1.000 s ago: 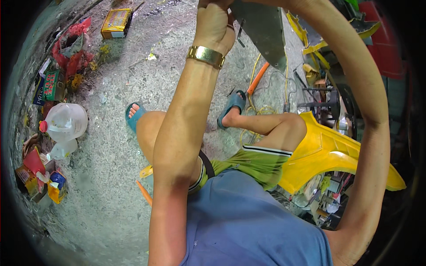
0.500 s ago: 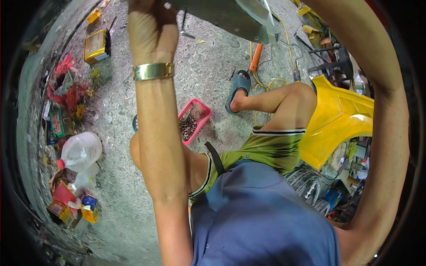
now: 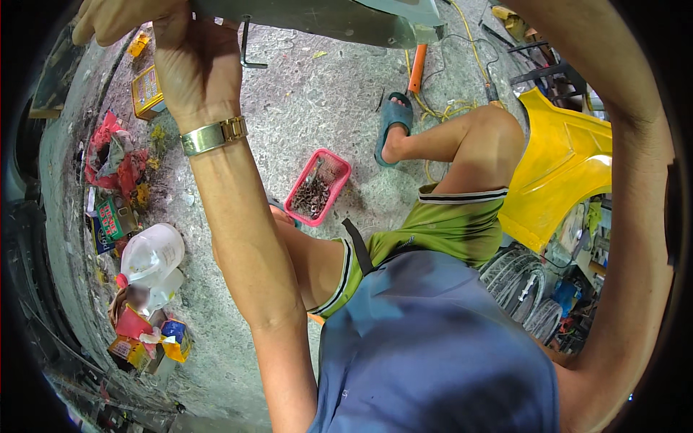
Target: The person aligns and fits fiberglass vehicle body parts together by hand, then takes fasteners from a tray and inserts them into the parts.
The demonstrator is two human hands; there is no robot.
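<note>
A large grey curved panel (image 3: 325, 22) with a pale edge is cut off by the top of the head view. My left hand (image 3: 198, 68), a gold watch on its wrist, is closed at the panel's left end; its grip is partly hidden. Beside it, an L-shaped rod like a hex key (image 3: 245, 47) hangs below the panel's edge. Bent fingers (image 3: 119, 20) show at the upper left, and I cannot tell which hand they belong to. My right arm (image 3: 606, 79) is raised and leaves the top edge, so its hand cannot be made out for certain.
Between my legs, a pink basket (image 3: 339, 180) holds small metal fasteners. A yellow body panel (image 3: 556, 159) leans at right, near wheel-like rims (image 3: 516, 281). An orange-handled tool (image 3: 417, 68) and yellow cord (image 3: 462, 110) lie ahead. A clear jug (image 3: 153, 254), rubbish and a tin (image 3: 148, 92) line the left.
My left hand has moved left and slightly down, and the grey panel has shifted left and up. Bent fingers have come into view at the upper left. My view has turned a little.
</note>
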